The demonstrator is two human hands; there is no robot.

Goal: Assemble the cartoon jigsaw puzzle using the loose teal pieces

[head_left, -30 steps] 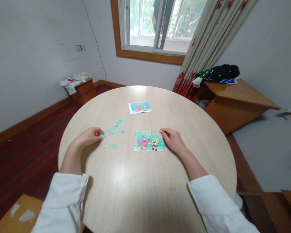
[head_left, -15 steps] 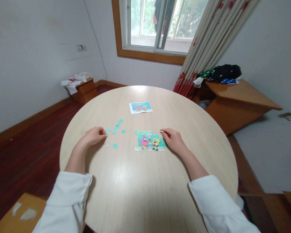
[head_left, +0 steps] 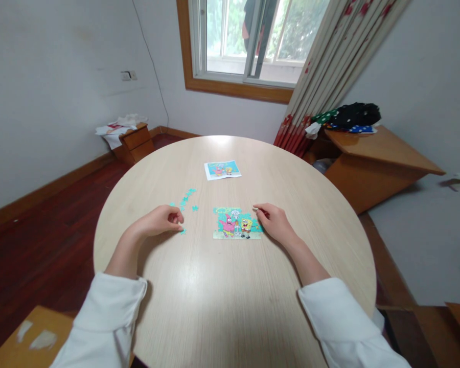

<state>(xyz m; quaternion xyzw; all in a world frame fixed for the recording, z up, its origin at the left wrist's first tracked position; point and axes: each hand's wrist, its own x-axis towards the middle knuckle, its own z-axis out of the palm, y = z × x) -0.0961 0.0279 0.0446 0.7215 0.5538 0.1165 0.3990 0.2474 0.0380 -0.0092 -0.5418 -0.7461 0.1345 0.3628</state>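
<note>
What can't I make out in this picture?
In the head view:
Table beneath the left hand: hidden by that hand.
Small thing pinched in the right hand: too small to identify.
Fine details on the picture sheet: too small.
Top of the curtain: cut off by the upper edge.

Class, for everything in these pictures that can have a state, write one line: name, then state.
Left hand: fingers curved and parted, thumb beside a loose piece
Right hand: pinching a small piece
Puzzle: partly assembled, upper right corner missing
Loose pieces: scattered
Printed picture: face up
Window: open or shut, cannot tell
Curtain: gathered at the window's right side
Clothes: heaped
</note>
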